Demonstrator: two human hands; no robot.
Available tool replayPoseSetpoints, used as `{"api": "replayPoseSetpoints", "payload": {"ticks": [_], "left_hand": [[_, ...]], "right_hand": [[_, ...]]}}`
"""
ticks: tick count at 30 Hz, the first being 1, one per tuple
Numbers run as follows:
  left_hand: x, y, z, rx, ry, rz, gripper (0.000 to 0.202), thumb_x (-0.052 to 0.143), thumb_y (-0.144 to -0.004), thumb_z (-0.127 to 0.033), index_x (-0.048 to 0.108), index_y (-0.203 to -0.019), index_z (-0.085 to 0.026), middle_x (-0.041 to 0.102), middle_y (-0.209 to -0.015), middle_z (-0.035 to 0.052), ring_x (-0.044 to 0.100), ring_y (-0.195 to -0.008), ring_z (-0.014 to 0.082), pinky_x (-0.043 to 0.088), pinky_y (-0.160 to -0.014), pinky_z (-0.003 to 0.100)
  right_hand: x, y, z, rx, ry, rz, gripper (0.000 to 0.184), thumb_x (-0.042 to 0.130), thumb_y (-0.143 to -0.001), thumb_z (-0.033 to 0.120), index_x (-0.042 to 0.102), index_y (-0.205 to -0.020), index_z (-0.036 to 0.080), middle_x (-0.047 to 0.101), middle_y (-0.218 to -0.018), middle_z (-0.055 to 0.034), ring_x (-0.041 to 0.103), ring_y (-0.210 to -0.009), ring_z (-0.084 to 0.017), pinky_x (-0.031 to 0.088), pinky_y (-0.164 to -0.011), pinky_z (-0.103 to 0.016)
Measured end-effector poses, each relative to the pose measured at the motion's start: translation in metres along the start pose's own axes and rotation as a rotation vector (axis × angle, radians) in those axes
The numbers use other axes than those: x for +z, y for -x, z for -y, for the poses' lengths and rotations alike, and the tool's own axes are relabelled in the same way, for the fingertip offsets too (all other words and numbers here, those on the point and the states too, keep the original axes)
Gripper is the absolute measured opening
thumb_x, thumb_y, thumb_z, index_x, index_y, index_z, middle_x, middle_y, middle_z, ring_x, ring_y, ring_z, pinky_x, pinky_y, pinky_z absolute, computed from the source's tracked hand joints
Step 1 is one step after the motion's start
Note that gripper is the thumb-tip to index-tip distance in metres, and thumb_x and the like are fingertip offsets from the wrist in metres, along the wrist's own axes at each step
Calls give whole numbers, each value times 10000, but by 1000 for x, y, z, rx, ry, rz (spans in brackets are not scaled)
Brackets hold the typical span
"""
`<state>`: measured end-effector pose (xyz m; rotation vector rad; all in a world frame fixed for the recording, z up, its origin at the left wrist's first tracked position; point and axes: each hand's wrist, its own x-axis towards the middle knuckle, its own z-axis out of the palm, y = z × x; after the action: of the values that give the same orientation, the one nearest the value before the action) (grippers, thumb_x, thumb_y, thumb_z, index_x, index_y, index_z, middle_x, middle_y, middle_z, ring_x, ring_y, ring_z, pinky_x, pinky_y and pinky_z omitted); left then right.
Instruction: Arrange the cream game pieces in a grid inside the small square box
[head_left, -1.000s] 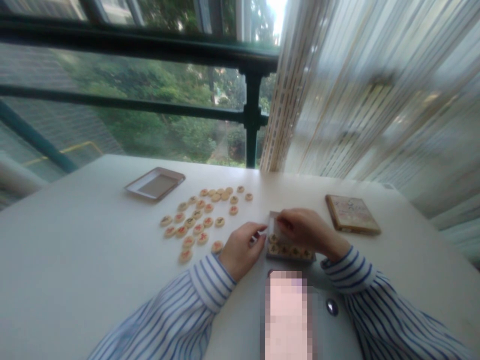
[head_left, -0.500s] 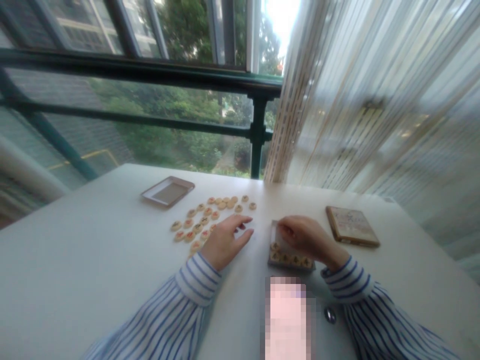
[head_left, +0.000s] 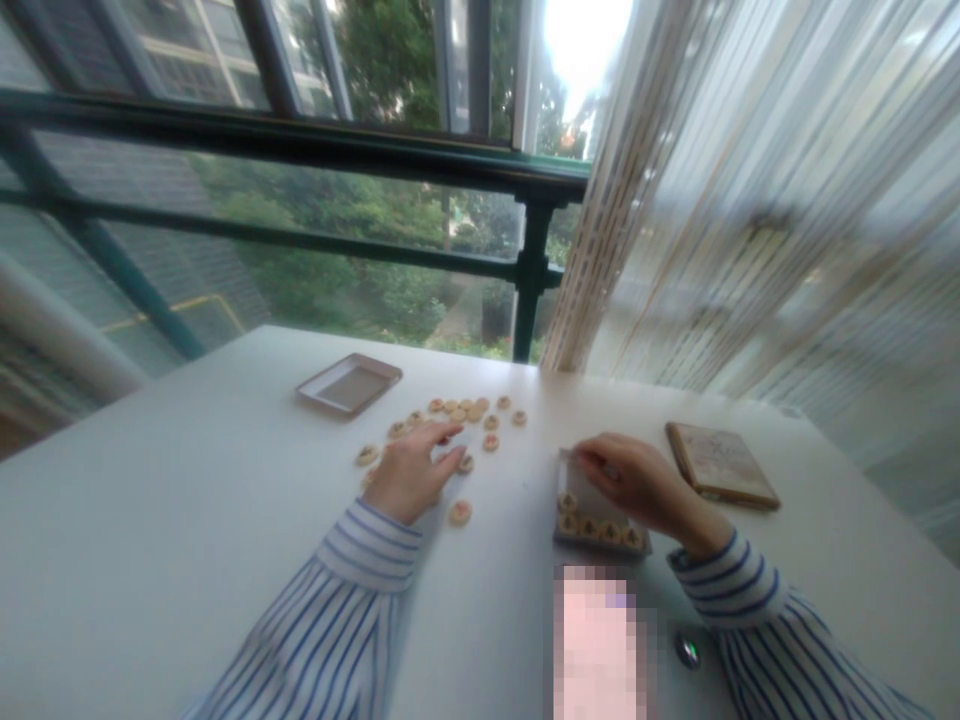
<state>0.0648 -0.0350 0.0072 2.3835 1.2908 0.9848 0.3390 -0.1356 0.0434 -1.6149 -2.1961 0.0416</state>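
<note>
Discs (head_left: 490, 442) | left fingers (head_left: 442, 434) parted above | right fingers (head_left: 598, 455) bunched over box (head_left: 600, 546), grip unclear

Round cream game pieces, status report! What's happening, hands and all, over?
Left hand open over loose round cream game pieces. Right hand curled over grey rectangular box, grip unclear. Five boxed pieces visible. Left hand partly hides loose ones.

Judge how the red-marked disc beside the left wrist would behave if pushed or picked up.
The disc lies flat on its broad face, so a push would probably slide it rather than roll it. Its pale, wood-like look suggests something stiff and fairly light. The table under it looks smooth, so it may slip easily.
</note>
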Motion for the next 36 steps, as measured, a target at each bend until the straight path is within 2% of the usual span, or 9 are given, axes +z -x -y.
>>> {"api": "replayPoseSetpoints", "payload": {"ticks": [5,10,16,24,36], "left_hand": [[5,2,8,87,-117,28,306,555,-730,-315,623,-996,-178,663,-994,71,570,-994,230,432,-893,377],[8,5,3,115,-204,100,300,553,-717,-259,622,-997,-175,661,-985,90,578,-960,237,438,-863,399],[12,7,2,98,-249,133,358,551,-703,-239,601,-1052,-179,657,-984,98,574,-951,242,421,-872,423],[17,8,3,76,-234,139,367,554,-700,-245,591,-1062,-199,654,-988,90,557,-988,260,319,-969,509],[19,9,3,105,-198,103,329,535,-718,-216,597,-1040,-197,665,-954,85,568,-966,235,335,-963,502]], "right_hand": [[-1,-12,10,-49,66,52,200,442,-829,221,619,-915,188,651,-840,-44,576,-775,-138,399,-704,-243],[0,-35,32,-113,173,198,227,417,-836,218,629,-912,185,652,-843,-55,578,-769,-144,380,-698,-252],[17,-60,53,-131,223,347,260,405,-839,230,633,-955,183,660,-881,-78,594,-799,-157,387,-699,-248],[34,-71,57,-140,230,353,268,411,-823,252,624,-979,203,665,-911,-67,601,-840,-176,402,-725,-259],[41,-69,59,-161,231,377,275,407,-827,262,613,-1000,203,660,-921,-70,602,-831,-179,406,-704,-265]]}}
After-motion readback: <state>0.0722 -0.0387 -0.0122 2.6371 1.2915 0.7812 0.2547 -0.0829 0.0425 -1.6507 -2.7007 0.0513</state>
